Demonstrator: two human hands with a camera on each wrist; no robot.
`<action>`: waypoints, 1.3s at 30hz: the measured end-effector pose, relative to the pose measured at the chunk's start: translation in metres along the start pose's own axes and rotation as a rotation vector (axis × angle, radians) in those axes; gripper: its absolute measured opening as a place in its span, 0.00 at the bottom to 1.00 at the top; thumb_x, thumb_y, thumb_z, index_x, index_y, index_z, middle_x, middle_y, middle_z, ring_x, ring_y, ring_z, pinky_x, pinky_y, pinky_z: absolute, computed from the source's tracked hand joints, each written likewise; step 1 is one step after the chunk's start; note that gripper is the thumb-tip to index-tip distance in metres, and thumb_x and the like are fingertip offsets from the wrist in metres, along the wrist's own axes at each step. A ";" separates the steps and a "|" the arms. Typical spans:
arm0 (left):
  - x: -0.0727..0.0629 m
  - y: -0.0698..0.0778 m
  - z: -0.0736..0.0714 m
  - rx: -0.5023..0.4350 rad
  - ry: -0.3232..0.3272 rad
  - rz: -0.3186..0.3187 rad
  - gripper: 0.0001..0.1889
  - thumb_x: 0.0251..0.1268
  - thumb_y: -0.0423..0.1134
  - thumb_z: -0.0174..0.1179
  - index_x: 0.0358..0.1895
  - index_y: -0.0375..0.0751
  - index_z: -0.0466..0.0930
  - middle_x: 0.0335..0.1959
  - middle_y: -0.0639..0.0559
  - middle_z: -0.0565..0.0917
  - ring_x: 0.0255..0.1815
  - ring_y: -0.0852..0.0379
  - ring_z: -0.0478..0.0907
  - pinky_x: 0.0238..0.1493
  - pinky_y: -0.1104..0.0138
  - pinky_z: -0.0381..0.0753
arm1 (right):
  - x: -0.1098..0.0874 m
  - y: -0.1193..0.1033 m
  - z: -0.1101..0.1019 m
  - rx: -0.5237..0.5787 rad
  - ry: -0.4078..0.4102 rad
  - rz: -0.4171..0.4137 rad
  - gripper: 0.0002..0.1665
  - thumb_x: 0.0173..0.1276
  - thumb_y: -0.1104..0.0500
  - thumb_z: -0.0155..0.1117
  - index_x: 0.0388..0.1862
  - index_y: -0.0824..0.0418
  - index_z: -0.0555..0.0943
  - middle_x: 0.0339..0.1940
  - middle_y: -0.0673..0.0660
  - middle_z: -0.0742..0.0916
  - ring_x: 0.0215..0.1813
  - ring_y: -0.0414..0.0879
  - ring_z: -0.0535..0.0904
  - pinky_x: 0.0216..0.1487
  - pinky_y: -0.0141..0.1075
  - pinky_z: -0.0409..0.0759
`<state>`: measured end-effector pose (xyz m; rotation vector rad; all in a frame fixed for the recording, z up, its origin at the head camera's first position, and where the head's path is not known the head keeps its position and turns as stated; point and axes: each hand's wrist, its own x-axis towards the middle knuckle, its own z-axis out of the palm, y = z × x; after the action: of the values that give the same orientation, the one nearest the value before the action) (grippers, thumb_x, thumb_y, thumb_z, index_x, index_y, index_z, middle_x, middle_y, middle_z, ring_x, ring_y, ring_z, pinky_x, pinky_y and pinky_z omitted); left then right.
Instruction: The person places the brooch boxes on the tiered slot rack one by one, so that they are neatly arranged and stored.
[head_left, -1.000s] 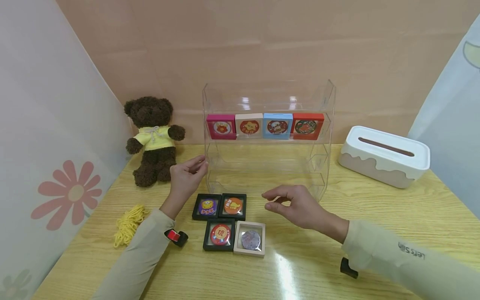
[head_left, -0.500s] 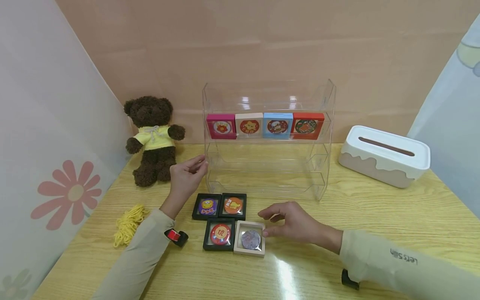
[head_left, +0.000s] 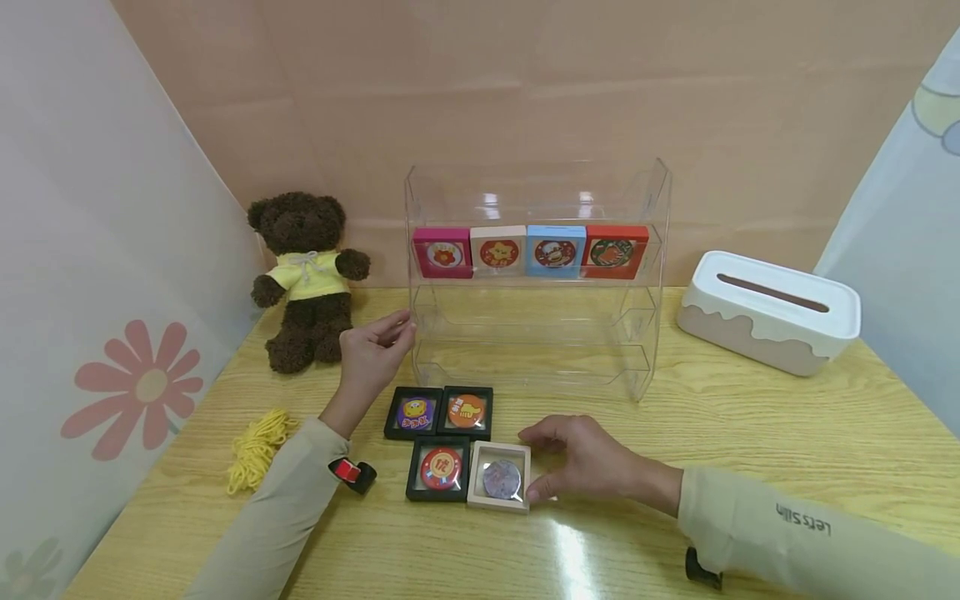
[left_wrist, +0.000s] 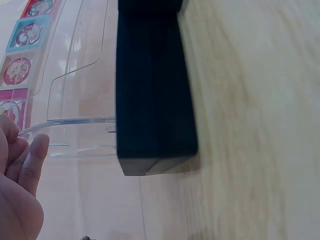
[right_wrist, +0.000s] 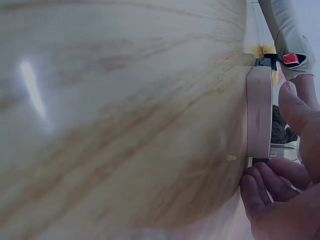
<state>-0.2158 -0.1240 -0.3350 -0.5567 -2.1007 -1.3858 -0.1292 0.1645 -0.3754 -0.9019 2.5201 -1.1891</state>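
The head camera looks forward and down from above the near side of the table (head_left: 630,558), wide enough to take in the left hand (head_left: 372,354), right hand (head_left: 588,457) and far wall (head_left: 540,83). The left wrist camera, rolled sideways, looks closely past the left hand at the clear rack (left_wrist: 80,121), shared with the head view. The right wrist camera, also sideways, skims low across the table towards the left, close to the pale frame (right_wrist: 259,112) that the head view shows from above.

A pale beige square case (head_left: 498,505) frames a mottled grey-purple disc (head_left: 502,480); black cases (head_left: 438,497) hold red, orange and purple badges (head_left: 441,468). Over on the clear rack (head_left: 532,333) I see magenta, cream, sky-blue and red boxes (head_left: 556,252). The surface (head_left: 465,554) shows yellowish wood grain; the bear (head_left: 300,223) is dark brown, its top (head_left: 311,275) yellow.
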 end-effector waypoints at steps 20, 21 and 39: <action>-0.001 0.000 0.000 -0.018 0.002 -0.009 0.11 0.57 0.21 0.61 0.44 0.19 0.80 0.36 0.31 0.82 0.34 0.40 0.83 0.31 0.78 0.80 | 0.003 0.001 0.007 -0.106 0.025 -0.046 0.38 0.38 0.44 0.82 0.47 0.62 0.81 0.40 0.45 0.81 0.42 0.43 0.77 0.46 0.38 0.78; -0.001 0.000 0.000 -0.018 0.001 -0.009 0.11 0.57 0.21 0.61 0.44 0.19 0.80 0.36 0.31 0.82 0.34 0.40 0.83 0.31 0.78 0.80 | 0.003 0.001 0.007 -0.100 0.027 -0.042 0.38 0.38 0.44 0.82 0.46 0.61 0.81 0.40 0.45 0.81 0.42 0.42 0.77 0.47 0.38 0.78; 0.000 0.000 0.000 -0.003 0.005 -0.003 0.11 0.57 0.21 0.62 0.43 0.19 0.81 0.36 0.31 0.82 0.33 0.41 0.83 0.30 0.78 0.80 | -0.003 0.003 -0.002 0.151 0.114 -0.083 0.22 0.46 0.62 0.80 0.41 0.62 0.82 0.39 0.51 0.85 0.41 0.44 0.81 0.43 0.38 0.83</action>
<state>-0.2156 -0.1236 -0.3352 -0.5507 -2.0970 -1.3910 -0.1290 0.1693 -0.3768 -0.9341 2.4583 -1.4739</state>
